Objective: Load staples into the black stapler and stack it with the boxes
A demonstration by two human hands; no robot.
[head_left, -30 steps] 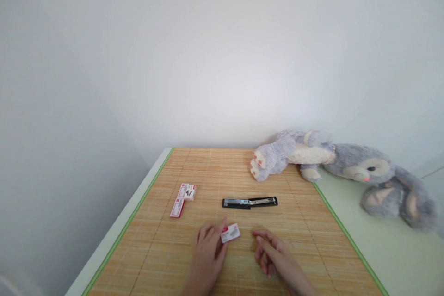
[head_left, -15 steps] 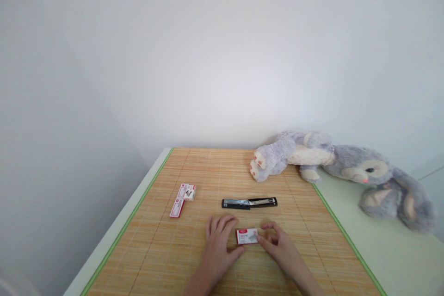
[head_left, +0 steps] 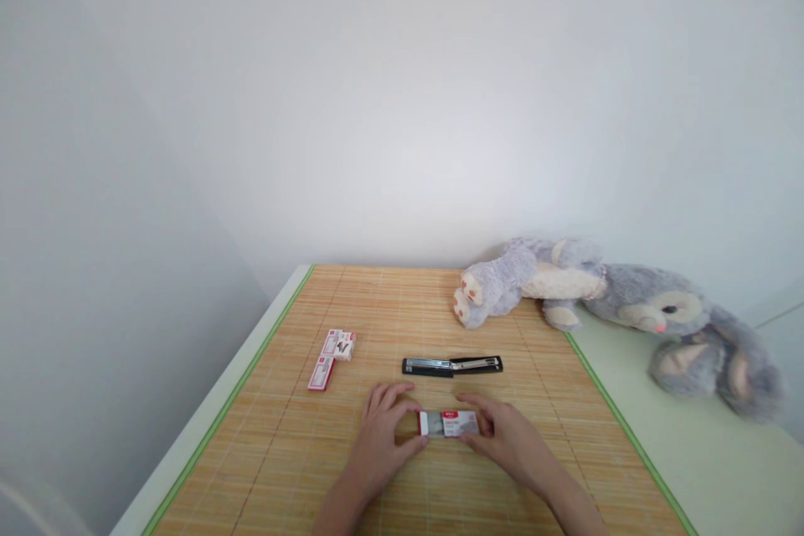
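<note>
Between my hands lies a small red-and-white staple box [head_left: 461, 424], low over the bamboo mat. Its tray [head_left: 430, 424] sticks out of the sleeve on the left, with grey staples showing inside. My left hand [head_left: 384, 433] pinches the tray's left end between thumb and forefinger. At the other end, my right hand [head_left: 502, 438] grips the printed sleeve with thumb and fingers. Just beyond the hands a black stapler [head_left: 452, 365] is spread flat, its metal magazine exposed.
Several small red-and-white boxes [head_left: 322, 373] sit together on the left of the bamboo mat [head_left: 301, 469]. A grey plush rabbit [head_left: 565, 280] lies along the back right, partly off the mat. The wall rises behind the table.
The tray has slid out leftward from the staple box's sleeve. My left hand now holds the tray's end, and my right hand has closed around the sleeve.
</note>
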